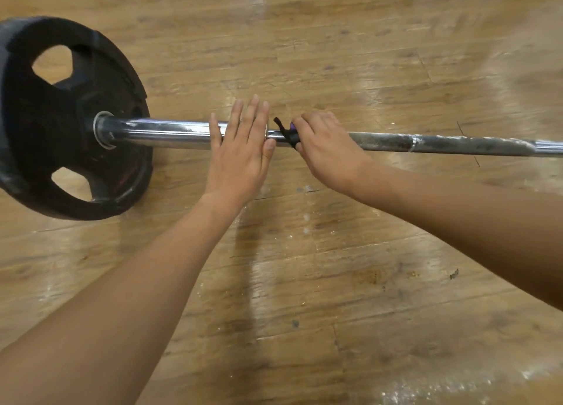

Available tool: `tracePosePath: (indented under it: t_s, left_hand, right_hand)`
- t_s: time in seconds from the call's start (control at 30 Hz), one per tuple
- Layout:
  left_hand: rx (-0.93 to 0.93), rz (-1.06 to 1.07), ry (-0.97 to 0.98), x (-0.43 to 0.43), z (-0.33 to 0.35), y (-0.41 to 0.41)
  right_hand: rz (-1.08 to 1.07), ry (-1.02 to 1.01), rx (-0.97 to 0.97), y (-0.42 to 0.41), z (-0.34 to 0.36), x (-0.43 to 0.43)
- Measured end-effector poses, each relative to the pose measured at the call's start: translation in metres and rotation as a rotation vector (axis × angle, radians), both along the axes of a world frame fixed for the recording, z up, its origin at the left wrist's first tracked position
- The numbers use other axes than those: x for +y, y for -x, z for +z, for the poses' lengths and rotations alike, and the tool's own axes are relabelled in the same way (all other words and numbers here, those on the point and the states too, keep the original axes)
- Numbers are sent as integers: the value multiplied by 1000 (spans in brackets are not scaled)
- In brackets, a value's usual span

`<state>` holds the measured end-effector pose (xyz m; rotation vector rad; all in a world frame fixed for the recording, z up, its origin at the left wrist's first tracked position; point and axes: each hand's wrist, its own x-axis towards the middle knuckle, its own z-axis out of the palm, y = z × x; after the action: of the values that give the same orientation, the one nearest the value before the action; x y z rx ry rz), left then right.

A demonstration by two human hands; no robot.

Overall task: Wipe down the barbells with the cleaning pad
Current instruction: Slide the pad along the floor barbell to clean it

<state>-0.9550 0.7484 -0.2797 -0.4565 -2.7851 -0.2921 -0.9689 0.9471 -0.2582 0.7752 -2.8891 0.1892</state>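
— Surroundings?
— Scuffed wooden floor (pixel 304 283) with white specks. A black weight plate (pixel 61 115) sits on the left end of the barbell (pixel 170 132); the bar's right end is cut off.
— Hands?
— The left hand (pixel 240 149) lies flat on the sleeve, fingers straight. The right hand (pixel 326 149) grips the cleaning pad (pixel 288 132) against the shaft, mostly hiding it.

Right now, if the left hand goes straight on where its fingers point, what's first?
Nothing, as far as the picture shows. The left hand lies flat across the chrome steel barbell bar, fingers pointing away from the person; beyond them only bare wooden plank floor, though height is unclear.
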Motion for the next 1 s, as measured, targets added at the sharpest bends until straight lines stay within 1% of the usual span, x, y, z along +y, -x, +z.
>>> tracePosePath:
  t_s: [0.17, 0.27, 0.4, 0.5, 0.63, 0.73, 0.87, 0.93, 1.0]
  left_hand:
    - [-4, -6, -24, 3, 4, 7]
    - [-55, -5, -16, 4, 9, 11]
    - [-118, -18, -4, 4, 17, 14]
    - [-144, -3, -12, 7, 18, 17]
    - [-170, 9, -29, 11, 19, 21]
    - [-210, -6, -35, 9, 23, 27]
    - [-283, -47, -21, 8, 32, 37]
    - [-307, -55, -18, 7, 35, 42]
    - [-316, -52, -12, 8, 37, 47]
  right_hand:
    - [-66, 11, 37, 5, -8, -13]
    - [-32, 38, 24, 10, -6, -15]
    - [66, 5, 57, 7, -6, 25]
    - [32, -43, 119, -1, -13, 48]
    - [1, -11, 135, 4, -18, 21]
    - [49, -7, 112, 9, -17, 10]
    - [118, -82, 136, 12, -14, 47]
    - [107, -93, 156, 13, -14, 60]
    - [87, -79, 160, 16, -15, 53]
